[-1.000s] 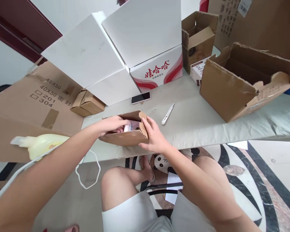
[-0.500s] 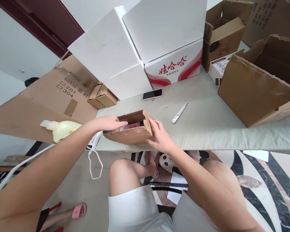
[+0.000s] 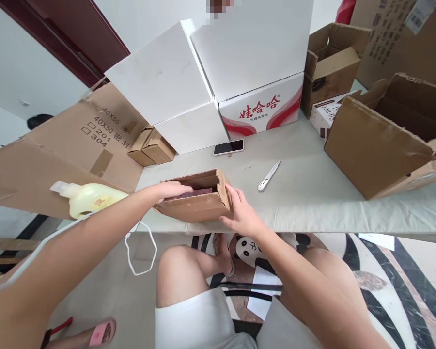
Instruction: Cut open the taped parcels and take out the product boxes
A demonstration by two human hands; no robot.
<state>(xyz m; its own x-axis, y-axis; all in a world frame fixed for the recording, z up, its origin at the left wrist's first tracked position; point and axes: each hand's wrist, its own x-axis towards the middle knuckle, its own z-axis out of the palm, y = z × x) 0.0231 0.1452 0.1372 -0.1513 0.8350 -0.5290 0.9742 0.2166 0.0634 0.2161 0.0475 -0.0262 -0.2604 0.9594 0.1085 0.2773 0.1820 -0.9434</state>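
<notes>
A small open cardboard box (image 3: 199,208) is tilted at the near edge of the covered table. My left hand (image 3: 172,190) is closed over its left end, with the fingertips dipping inside beside a pinkish packet (image 3: 198,192). Whether those fingertips touch the packet I cannot tell. My right hand (image 3: 242,213) grips the box's right end, fingers on the end wall and thumb low at the near side. Beyond the box lie a white utility knife (image 3: 269,175) and a phone (image 3: 228,147) with a dark screen.
White cartons (image 3: 263,114) are stacked at the back. Large open cardboard boxes (image 3: 376,145) stand on the right, and small brown boxes (image 3: 152,147) at back left. A yellow bottle (image 3: 94,198) and a white cord (image 3: 152,242) are near my left arm. The table's front edge (image 3: 312,228) runs above my knees.
My left hand has reached further into the box, its fingers now dipping beside the packet. My right hand stays on the right end. The view has shifted slightly.
</notes>
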